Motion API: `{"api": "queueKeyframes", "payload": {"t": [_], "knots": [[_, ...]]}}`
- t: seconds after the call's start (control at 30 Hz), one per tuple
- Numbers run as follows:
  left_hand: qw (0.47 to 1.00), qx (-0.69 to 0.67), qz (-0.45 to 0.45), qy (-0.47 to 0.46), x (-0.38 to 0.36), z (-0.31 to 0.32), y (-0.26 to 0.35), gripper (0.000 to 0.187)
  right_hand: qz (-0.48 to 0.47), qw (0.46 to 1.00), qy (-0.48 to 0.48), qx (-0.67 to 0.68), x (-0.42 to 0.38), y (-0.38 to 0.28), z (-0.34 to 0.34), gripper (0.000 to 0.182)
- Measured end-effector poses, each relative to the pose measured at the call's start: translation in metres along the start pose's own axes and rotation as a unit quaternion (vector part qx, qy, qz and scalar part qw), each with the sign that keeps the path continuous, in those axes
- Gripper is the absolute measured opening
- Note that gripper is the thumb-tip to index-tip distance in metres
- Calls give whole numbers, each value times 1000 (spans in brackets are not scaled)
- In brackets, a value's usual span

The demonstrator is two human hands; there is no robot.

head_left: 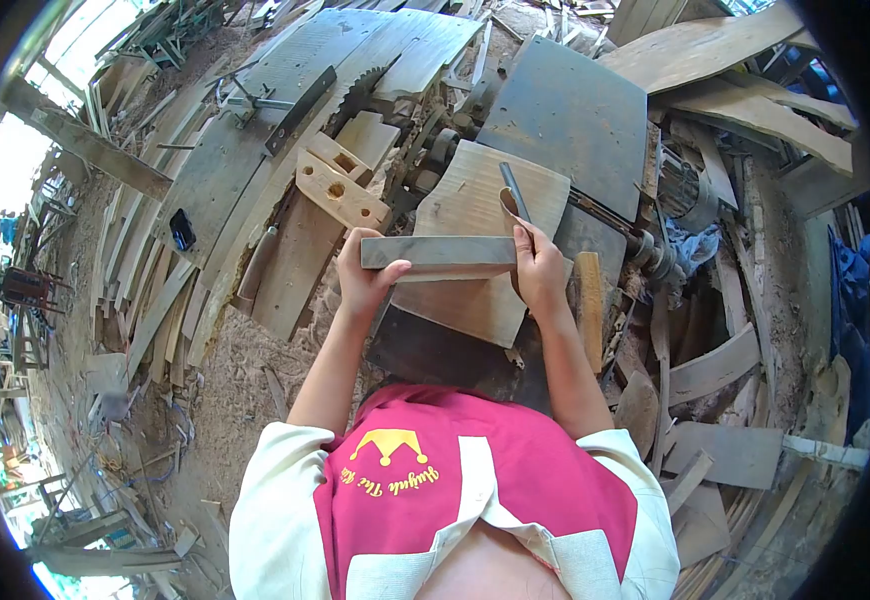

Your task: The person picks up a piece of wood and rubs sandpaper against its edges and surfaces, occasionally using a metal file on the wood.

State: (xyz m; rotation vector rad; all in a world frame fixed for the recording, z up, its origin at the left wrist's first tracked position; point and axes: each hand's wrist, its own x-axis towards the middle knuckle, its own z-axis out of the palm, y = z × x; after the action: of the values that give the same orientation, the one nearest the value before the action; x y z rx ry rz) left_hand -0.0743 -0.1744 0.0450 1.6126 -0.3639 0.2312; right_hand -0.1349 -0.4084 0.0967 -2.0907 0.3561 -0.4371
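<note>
A smooth rectangular wooden block point(437, 252) is held level in front of my chest. My left hand point(359, 278) grips its left end, with the thumb along the near face. At its other end my right hand point(541, 268) is closed on the block, together with a curled brown sheet point(507, 201) that looks like sandpaper. A dark narrow strip point(515, 190) rises just above the right fingers. Below the block lies a pale wide board point(485, 190) on the machine. Just beyond my left hand rests a wooden piece with several round holes point(340, 190).
A toothed saw blade point(360, 97) stands up from the wooden worktable point(217, 165), where a phone point(183, 230) lies. At the right are a metal plate point(567, 125), a motor point(687, 190) and an upright wood strip point(589, 312). Scrap boards point(715, 365) cover the ground.
</note>
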Motion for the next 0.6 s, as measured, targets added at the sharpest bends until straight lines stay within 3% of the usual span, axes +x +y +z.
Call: {"api": "queueKeyframes", "payload": {"t": [0.23, 0.33, 0.4, 0.6], "knots": [[999, 17, 38, 29, -3, 6, 21, 54, 17, 999, 2, 35, 6, 6, 0, 32], [992, 105, 65, 9, 5, 3, 47, 51, 37, 998, -12, 56, 4, 8, 2, 32], [961, 221, 166, -1, 14, 0, 70, 54, 49, 996, -24, 69, 1, 8, 8, 32], [939, 293, 182, -2, 16, 1, 82, 60, 9, 999, -30, 44, -3, 14, 20, 33]]}}
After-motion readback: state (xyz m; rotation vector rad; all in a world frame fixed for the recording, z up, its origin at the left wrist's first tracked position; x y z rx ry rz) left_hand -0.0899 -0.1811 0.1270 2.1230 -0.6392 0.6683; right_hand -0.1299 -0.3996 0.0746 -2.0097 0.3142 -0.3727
